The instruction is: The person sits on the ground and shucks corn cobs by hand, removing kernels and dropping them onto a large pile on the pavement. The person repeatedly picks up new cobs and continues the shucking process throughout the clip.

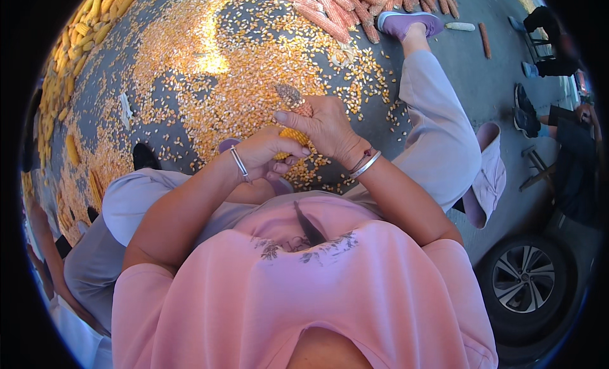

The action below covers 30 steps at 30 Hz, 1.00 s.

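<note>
My left hand [263, 154] is closed round a corn cob, its yellow kernels [294, 136] showing between the two hands. Just right of it, my right hand [328, 125] grips a reddish, stripped cob part [304, 108] with a grey-brown end [288, 95] sticking out past the thumb. My fingers cover the middle, so I cannot tell whether this is one cob or two pressed together. Both hands meet in front of my lap, above loose corn kernels [241, 90] spread over the ground.
Bare reddish cobs [323, 20] lie heaped at the far side, by my right shoe [409, 25]. Unshelled yellow corn [95, 17] is piled at the far left. A car wheel [523, 277] stands at the near right. Other people's legs and feet [526, 112] show at the right edge.
</note>
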Each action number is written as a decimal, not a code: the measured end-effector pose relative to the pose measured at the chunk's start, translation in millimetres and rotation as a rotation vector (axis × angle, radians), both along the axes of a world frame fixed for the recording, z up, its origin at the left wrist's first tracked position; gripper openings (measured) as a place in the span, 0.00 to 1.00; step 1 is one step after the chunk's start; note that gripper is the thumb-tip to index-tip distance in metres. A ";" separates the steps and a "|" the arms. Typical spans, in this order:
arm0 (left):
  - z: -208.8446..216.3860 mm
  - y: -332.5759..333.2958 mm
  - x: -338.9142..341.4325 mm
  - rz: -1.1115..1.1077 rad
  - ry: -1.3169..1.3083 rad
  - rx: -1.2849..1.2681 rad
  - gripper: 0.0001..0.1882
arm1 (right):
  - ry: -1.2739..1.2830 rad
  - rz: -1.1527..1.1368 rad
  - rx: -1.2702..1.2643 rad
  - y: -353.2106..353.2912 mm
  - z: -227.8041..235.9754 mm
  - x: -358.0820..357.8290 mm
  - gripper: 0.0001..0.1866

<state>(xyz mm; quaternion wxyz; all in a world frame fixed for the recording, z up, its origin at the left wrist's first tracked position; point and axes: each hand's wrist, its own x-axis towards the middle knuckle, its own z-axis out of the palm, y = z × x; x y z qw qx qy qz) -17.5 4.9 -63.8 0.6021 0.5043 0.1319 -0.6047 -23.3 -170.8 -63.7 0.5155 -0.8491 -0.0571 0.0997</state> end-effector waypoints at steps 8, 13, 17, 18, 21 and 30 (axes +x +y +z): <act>-3.6 3.1 -16.8 0.064 -0.107 0.057 0.07 | -0.205 0.216 -0.192 1.1 -12.8 -8.4 0.33; -22.3 -2.1 -32.8 0.096 -0.472 0.202 0.12 | 0.030 0.125 -0.304 28.3 -19.9 -8.0 0.29; -25.2 0.1 -35.5 0.020 -0.425 0.320 0.15 | 0.172 0.212 -0.375 35.0 -29.9 -2.2 0.25; -35.6 1.6 -36.5 0.046 -0.509 0.287 0.16 | 0.128 0.241 -0.415 36.0 -34.5 1.3 0.25; -61.2 7.5 -46.1 -0.001 -0.725 0.295 0.20 | 0.060 0.339 -0.492 38.3 -50.3 6.2 0.25; -39.7 -0.3 -22.8 -0.513 -1.188 0.633 0.19 | 0.487 -0.029 0.149 1.8 -49.8 21.9 0.38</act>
